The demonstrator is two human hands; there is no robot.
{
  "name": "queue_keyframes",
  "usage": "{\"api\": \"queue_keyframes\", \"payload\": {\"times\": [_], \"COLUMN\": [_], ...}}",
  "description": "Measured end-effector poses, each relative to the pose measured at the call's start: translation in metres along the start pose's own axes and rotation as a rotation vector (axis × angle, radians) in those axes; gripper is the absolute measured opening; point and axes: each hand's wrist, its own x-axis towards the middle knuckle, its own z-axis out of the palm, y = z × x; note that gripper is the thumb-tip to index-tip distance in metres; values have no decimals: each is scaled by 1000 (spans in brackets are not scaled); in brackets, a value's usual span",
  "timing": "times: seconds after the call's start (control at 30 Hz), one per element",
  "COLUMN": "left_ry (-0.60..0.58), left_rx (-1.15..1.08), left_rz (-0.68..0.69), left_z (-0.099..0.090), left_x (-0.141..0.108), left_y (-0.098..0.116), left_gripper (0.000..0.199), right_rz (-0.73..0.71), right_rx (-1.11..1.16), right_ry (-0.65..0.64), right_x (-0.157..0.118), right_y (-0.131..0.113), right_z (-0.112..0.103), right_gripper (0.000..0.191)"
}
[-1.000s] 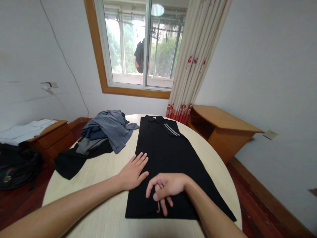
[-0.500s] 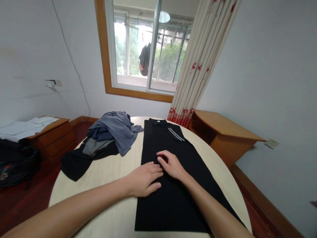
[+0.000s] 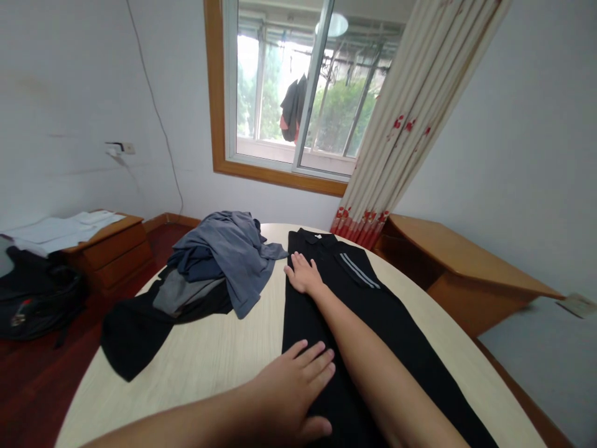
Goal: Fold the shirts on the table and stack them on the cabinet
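Note:
A black polo shirt [image 3: 373,317], folded lengthwise, lies flat on the round pale table [image 3: 228,348]. Its collar points to the far edge, and a sleeve with two light stripes rests on its upper right. Fingers outstretched, my right hand [image 3: 304,274] lies on the shirt's upper left, near the folded edge. Closer to me, my left hand [image 3: 298,389] is over the shirt's lower left with its fingers spread and thumb apart. Neither hand grasps anything. My right forearm crosses the shirt and hides part of it.
Left on the table sits a heap of grey, navy and black clothes [image 3: 224,255]. Beyond the table are a window [image 3: 298,93], a curtain [image 3: 396,124] and a wooden desk [image 3: 457,255]. At left stand a drawer cabinet [image 3: 116,255] with papers and a black backpack [image 3: 41,295].
My right hand has slid away from me up the shirt toward the collar. My left hand has come nearer to me, along the shirt's lower part. The view has tilted and shifted slightly.

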Motion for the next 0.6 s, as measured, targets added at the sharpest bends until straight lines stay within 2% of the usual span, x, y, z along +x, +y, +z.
{"api": "queue_keyframes", "payload": {"times": [0.17, 0.37, 0.47, 0.53, 0.6], "left_ry": [41, 173, 220, 201, 150], "left_rx": [96, 334, 364, 347, 301], "left_rz": [52, 100, 112, 113, 110], "left_z": [10, 42, 47, 42, 33], "left_x": [6, 15, 17, 15, 12], "left_y": [-9, -24, -27, -26, -22], "left_gripper": [73, 42, 41, 42, 47], "right_rz": [40, 102, 107, 102, 92], "right_rx": [12, 59, 76, 99, 123], "right_ry": [-54, -25, -3, 34, 123], "right_x": [52, 101, 113, 112, 104], "right_y": [8, 24, 27, 28, 35], "right_z": [-4, -6, -5, -4, -6], "right_gripper": [74, 74, 73, 70, 65]}}
